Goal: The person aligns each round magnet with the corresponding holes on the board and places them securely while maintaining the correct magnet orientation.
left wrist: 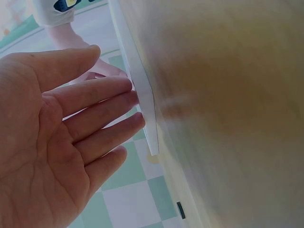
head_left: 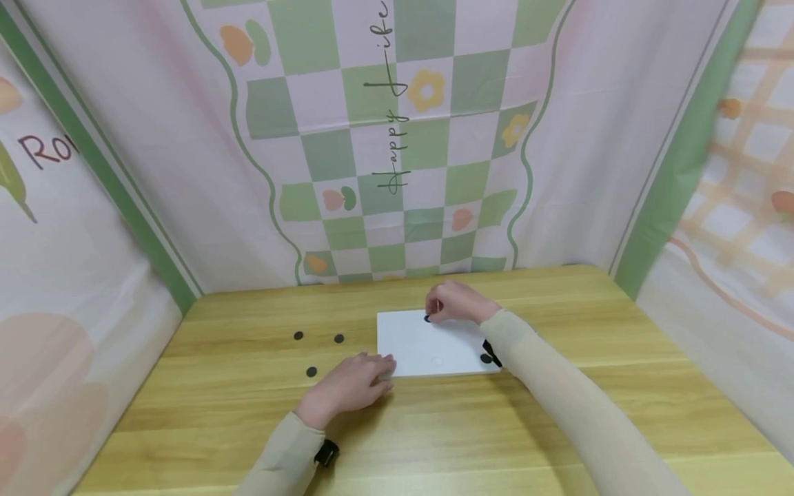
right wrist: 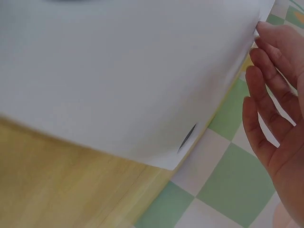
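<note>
So the left hand (head_left: pixel 347 386) is closest, fingers out pretty straight and touching the left edge of a white board (head_left: pixel 406 344) lying on the wood-grain desk (head_left: pixel 434 434). One black disc (head_left: pixel 486 359) sits by the board's near right corner, three loose discs (head_left: pixel 311 372) are on the desk to its left. Farther back, the right hand (head_left: pixel 455 302) pinches a small disc (head_left: pixel 427 319) at the far edge. Checkered "Happy Life" curtain (head_left: pixel 428 145) behind.

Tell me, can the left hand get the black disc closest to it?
Probably yes: that black disc lies on the wood-grain table beside the left hand, nothing covers it, and that hand holds nothing.
</note>
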Available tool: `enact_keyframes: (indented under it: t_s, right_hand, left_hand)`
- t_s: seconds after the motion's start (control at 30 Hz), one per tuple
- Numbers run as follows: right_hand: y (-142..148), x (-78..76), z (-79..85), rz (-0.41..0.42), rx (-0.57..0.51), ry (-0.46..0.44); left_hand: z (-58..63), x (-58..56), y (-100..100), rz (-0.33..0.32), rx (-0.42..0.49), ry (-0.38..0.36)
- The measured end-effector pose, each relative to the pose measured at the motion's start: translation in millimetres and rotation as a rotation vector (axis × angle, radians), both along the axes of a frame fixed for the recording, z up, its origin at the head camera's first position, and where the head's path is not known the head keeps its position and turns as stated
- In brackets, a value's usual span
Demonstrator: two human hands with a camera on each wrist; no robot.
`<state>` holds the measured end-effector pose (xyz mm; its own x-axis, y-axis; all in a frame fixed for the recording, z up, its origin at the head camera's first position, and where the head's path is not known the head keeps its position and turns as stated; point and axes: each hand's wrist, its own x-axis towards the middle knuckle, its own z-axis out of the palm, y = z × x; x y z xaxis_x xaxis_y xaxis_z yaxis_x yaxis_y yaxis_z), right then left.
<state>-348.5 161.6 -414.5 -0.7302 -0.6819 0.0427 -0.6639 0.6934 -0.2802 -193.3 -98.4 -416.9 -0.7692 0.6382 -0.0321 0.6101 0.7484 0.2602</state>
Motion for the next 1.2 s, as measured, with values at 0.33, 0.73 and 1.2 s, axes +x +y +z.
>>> enact_keyframes:
  t_s: [0.33, 0.73, 1.2]
  right_hand:
    - [6, 3.1, 0.0, 0.008, -0.024, 0.014]
    - [19, 8.3, -0.8, 0.016, -0.031, 0.059]
    - [32, 29.8, 7.1, -0.046, -0.028, 0.012]
  left_hand:
    - [-1.4, -1.4, 0, -0.006, -0.002, 0.007]
    - [-0.4, 0.2, 0, 0.001, 0.008, -0.003]
    - [0.4, 1.1, 0, 0.006, 0.012, -0.011]
